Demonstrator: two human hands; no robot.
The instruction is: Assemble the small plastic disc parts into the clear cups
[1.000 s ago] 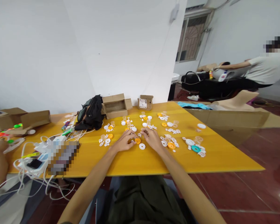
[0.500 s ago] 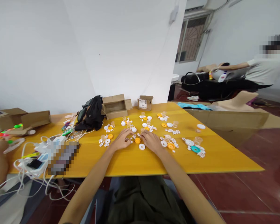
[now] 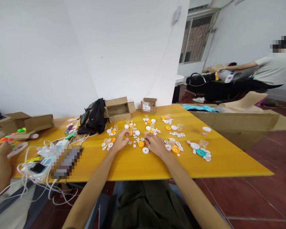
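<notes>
table (image 3: 224, 159): yellow top, carries everything listed; the orange cap (image 3: 140, 144) lies toward its near side, about mid-width
cardboard box (image 3: 119, 109): open, well behind the orange cap, at the far edge
black bag (image 3: 94, 116): slumped behind and left of the cap, just beside the box
left hand (image 3: 120, 141): palm down just left of the cap, fingertips curled onto white bits behind-left of it; can't tell whether it is pinching one or only touching
right hand (image 3: 154, 143): palm down just right of the cap, fingertips on the scatter behind it; grip not readable either
hands: apart, cap between them
step: looks like fingertip picking through loose pieces
next move needs: a fine pinch on one piece, since the neighbours crowd close and would be easy to nudge
small parts (image 3: 137, 133): white perforated discs, orange caps and clear little cups, in clusters around and behind the cap
teal disc (image 3: 200, 152): lone one, well right of the cap
white ring (image 3: 145, 150): flat, just in front of the cap, clear of both hands
</notes>
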